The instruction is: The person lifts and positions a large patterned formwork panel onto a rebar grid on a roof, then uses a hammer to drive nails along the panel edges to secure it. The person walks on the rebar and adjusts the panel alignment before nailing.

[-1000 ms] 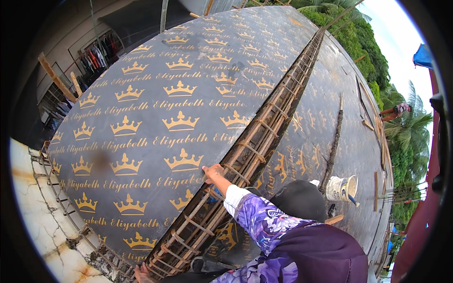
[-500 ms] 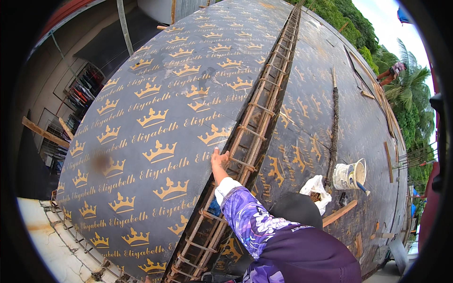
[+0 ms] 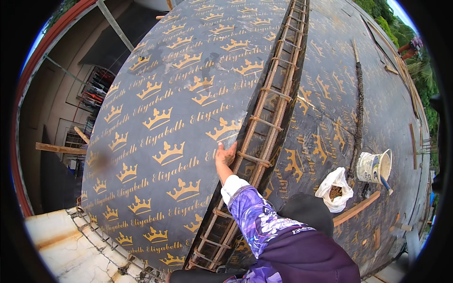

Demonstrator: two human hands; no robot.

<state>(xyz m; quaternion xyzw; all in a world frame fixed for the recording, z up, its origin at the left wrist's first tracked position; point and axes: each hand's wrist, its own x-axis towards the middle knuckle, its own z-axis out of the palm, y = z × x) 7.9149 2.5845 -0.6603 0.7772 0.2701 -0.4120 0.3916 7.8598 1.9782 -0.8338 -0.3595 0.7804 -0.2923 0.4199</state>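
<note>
My left hand point(image 3: 225, 155) rests at the edge of a dark panel point(image 3: 155, 137) printed with gold crowns and script, right beside a rusty rebar cage point(image 3: 266, 125). Its thumb stands apart from the fingers, which lie toward a stirrup of the cage; no held object shows. A purple floral sleeve with a white cuff covers that arm, which reaches across the cage. The cage, long bars tied with cross stirrups, lies in a narrow trough between panels. My right hand does not show.
Right of the cage are a white bag point(image 3: 336, 191) with brown bits inside, a white bucket point(image 3: 373, 166) with a blue-handled tool, a wood strip point(image 3: 357, 208) and a long dark rod point(image 3: 359, 101). A cracked concrete ledge point(image 3: 61, 240) borders the lower left. Another person point(image 3: 411, 47) is far right.
The whole view has shifted, so the bag, bucket and cage sit further right. My left hand stays at about the same spot on the panel edge. A blue bit in the trough is now hidden.
</note>
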